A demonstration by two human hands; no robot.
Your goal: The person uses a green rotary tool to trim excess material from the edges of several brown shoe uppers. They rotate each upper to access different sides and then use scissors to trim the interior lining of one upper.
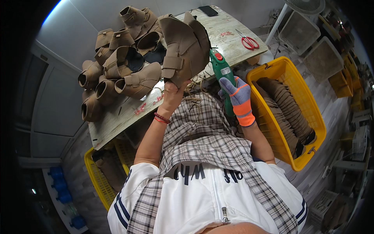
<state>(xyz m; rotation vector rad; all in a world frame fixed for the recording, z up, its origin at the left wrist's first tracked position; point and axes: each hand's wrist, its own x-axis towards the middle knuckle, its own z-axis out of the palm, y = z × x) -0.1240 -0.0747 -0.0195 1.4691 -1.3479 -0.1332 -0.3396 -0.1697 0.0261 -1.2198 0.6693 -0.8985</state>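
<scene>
My bare left hand (pixel 172 95), with a red bead bracelet at its wrist, grips a brown shoe upper (pixel 186 48) by its lower end and holds it up above the table's near edge. A wide strap crosses the upper. My right hand (pixel 239 100), in a grey and orange glove, is wrapped round a green handheld power tool (pixel 221 64) with a red button. The tool's front end is close to the right edge of the upper; whether they touch is hidden. Thin brown trimmings (pixel 191 97) lie on my plaid apron (pixel 194 121).
Several similar brown shoe uppers (pixel 117 64) are heaped on the table's left side. Red-handled scissors (pixel 249 43) and a dark phone (pixel 208 11) lie farther back. A yellow basket (pixel 286 156) with stacked brown pieces stands at right, another yellow basket (pixel 97 183) below left.
</scene>
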